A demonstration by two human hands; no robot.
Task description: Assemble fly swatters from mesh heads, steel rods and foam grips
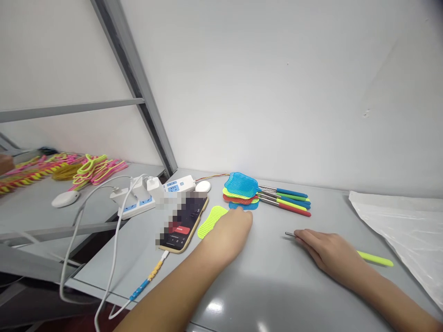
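My left hand is curled closed over the right end of a loose yellow-green fly swatter head, its fingertips hidden beneath the knuckles. On the table to the right, my right hand grips a telescopic fly swatter handle; the silver tip of its rod pokes out past the fingers, and its yellow-green grip shows behind the hand. Just beyond my left hand lies a pile of fly swatters, with a blue mesh head on top and blue, green, yellow and red grips pointing right.
Left of my left hand, a phone lies plugged into a white cable. Power strips and a round white device stand behind. A clear plastic sheet covers the right side. Coiled neon cords lie on another table.
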